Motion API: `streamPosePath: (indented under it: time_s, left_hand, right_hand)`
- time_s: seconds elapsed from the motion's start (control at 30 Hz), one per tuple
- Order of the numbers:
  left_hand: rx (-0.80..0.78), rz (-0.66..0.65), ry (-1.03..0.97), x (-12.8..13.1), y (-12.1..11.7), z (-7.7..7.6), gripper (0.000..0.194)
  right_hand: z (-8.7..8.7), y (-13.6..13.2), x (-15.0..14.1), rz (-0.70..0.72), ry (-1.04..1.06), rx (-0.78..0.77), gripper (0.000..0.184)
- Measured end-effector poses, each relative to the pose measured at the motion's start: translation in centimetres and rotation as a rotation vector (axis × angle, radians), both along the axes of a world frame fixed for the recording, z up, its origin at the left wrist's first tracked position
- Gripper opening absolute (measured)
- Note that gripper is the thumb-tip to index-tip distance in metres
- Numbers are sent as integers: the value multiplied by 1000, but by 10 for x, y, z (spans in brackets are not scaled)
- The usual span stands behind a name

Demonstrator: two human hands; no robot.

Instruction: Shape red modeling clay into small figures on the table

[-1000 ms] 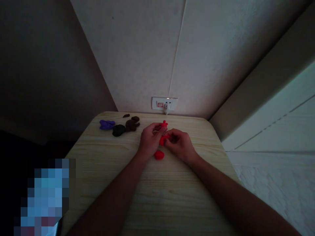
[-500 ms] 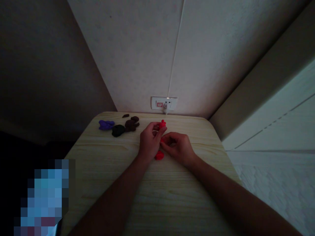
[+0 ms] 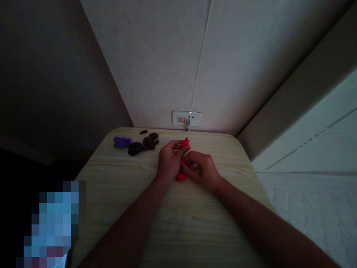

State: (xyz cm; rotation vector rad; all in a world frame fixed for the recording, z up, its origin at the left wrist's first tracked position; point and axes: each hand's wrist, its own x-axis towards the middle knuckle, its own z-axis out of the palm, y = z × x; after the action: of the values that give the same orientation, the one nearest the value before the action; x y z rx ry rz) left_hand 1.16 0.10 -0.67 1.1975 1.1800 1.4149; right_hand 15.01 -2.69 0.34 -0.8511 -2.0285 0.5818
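Note:
My left hand [image 3: 170,158] is closed on a small red modelling clay figure [image 3: 185,142], whose knobbed top sticks up past the thumb and fingers. Close beside it, my right hand [image 3: 203,167] is closed in a pinch on a little bit of red clay [image 3: 183,163]. The fingers hide most of that bit. Below the hands, a larger red clay lump [image 3: 181,177] lies on the wooden table [image 3: 178,223], partly covered by my right fingers.
At the table's back left lie a purple clay lump [image 3: 122,142], a black clay lump [image 3: 135,149] and several brown clay pieces [image 3: 150,143]. Behind the table, a plug [image 3: 188,122] sits in a wall socket [image 3: 197,118]. A blurred-out bluish patch [image 3: 55,223] covers the lower left.
The red figure has turned slightly in my left hand. My right fingertips have dipped a little and now overlap the red lump. The view has shifted slightly.

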Motion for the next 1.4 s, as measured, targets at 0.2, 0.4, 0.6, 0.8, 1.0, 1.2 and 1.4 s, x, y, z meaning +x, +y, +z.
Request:
streamPosePath:
  time_s: [0.2, 0.4, 0.6, 0.8, 1.0, 1.2, 1.4]
  left_hand:
    - [-28, 12, -88, -1, 4, -3, 31]
    - [-114, -61, -315, 0, 3, 1, 40]
    - [-201, -90, -501, 4, -2, 8, 47]
    - [-235, -78, -552, 3, -3, 11, 47]
    - [-168, -27, -469, -1, 1, 10, 44]
    - [-68, -22, -269, 1, 1, 5, 44]
    - [-45, -28, -208, 1, 1, 3, 41]
  right_hand:
    - [0, 1, -2, 0, -58, 138, 7]
    - [2, 0, -4, 17, -33, 164, 7]
    - [-2, 1, -5, -5, -97, 221, 7]
    - [0, -2, -5, -37, -153, 255, 8]
    - [3, -5, 0, -39, -64, 235, 15]
    - [3, -2, 8, -128, 18, 247, 21]
    - [-1, 1, 11, -260, 195, -25, 15]
